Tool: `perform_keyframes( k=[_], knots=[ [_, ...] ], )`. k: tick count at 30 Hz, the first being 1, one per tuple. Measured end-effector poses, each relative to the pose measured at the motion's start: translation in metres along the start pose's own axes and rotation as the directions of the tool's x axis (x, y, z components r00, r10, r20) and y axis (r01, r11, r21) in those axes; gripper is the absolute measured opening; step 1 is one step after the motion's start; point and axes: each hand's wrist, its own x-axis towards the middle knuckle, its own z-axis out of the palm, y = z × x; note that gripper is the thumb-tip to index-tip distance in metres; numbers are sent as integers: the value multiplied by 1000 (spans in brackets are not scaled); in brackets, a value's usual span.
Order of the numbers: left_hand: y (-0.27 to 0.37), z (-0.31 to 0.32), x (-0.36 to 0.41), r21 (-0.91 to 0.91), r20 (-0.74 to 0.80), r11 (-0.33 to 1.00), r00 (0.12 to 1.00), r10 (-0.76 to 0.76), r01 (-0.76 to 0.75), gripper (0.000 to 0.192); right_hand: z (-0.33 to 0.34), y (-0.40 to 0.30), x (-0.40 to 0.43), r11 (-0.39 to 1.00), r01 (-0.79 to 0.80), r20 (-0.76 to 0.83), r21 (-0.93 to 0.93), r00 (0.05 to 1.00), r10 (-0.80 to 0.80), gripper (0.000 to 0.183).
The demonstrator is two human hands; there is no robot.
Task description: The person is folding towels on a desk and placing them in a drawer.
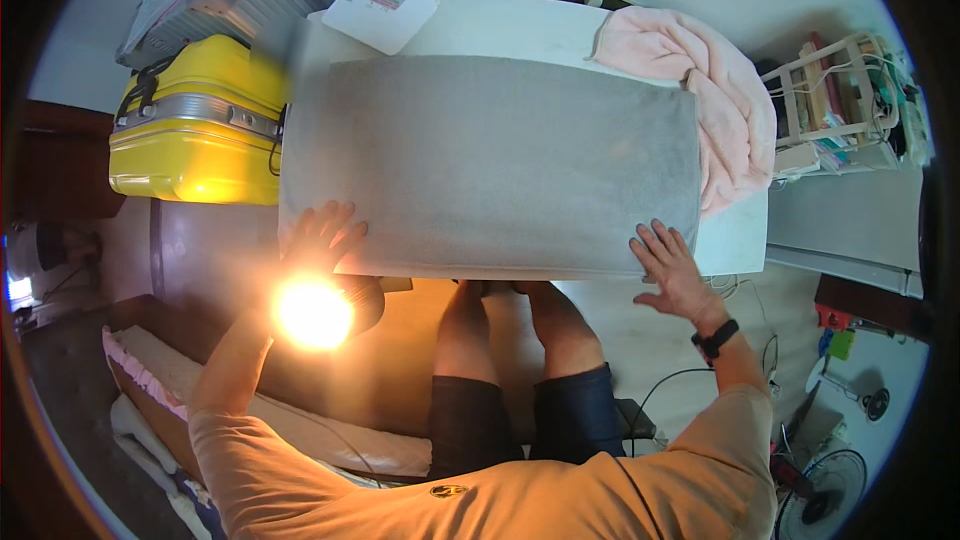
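A grey cloth [495,165] lies spread flat over a white table [731,247]. At its near left corner is my left hand [321,234], fingers spread, partly washed out by the glare of a lit lamp [313,311] in front of the wrist. Over the near right corner, my right hand [667,266] has its fingers apart and holds nothing; a dark watch is on that wrist. A pink blanket [697,75] lies bunched along the cloth's right side.
A white router [380,11] stands at the table's back left. Yellow [199,135] and silver [232,0] suitcases stand to the left. A white rack [832,90] with books is at right; a fan [825,495] stands lower right. Cables [667,382] hang near my right arm.
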Motion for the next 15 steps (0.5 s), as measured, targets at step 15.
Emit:
perform_keyframes(
  k=[15],
  knots=[
    [-10, -7, -4, -221, 3, 972, 997, -81, 79, 59, 19, 18, -14, 998, -9, -110, 62, 994, 16, 72]
  ],
)
